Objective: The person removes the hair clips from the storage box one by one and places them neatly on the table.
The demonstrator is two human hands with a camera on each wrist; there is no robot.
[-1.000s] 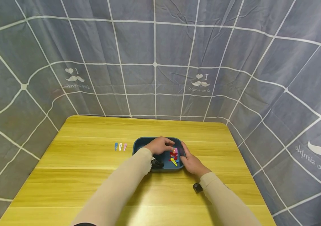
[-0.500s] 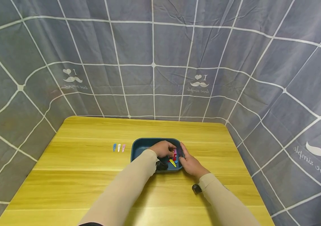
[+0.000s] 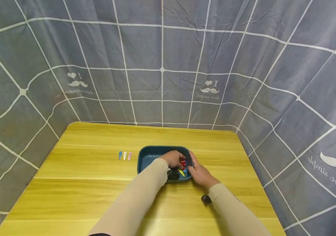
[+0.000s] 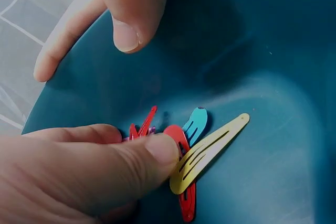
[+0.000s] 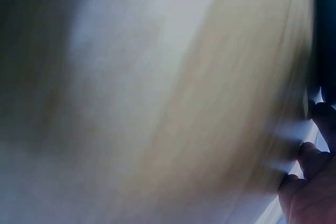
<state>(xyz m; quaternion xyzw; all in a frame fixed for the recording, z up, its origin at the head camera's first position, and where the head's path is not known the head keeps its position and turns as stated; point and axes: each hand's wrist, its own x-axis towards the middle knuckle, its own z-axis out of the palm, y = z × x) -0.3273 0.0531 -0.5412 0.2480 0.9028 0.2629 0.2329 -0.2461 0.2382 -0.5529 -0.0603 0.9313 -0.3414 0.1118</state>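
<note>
A dark teal plastic tray point(image 3: 151, 157) sits on the wooden table. My left hand point(image 3: 174, 159) reaches into its right half, thumb and index finger among the snap hair clips. In the left wrist view its thumb tip is right at a red hair clip point(image 4: 188, 203), and the index fingertip is hidden, so I cannot tell whether it pinches one. A yellow hair clip point(image 4: 210, 153) lies across the red one, with a blue hair clip point(image 4: 196, 121) beside it. My right hand point(image 3: 201, 173) grips the tray's right end, thumb inside the wall and fingers outside.
Left of the tray, a blue clip point(image 3: 120, 155), a white clip point(image 3: 125, 155) and a pink clip point(image 3: 130, 156) lie in a row on the table point(image 3: 97, 186). A grey curtain point(image 3: 144, 82) with white lines hangs behind and on both sides.
My left hand has moved right and lower into the tray, and its fingers now cover much of the clip pile. My right hand stays at the tray's right end.
</note>
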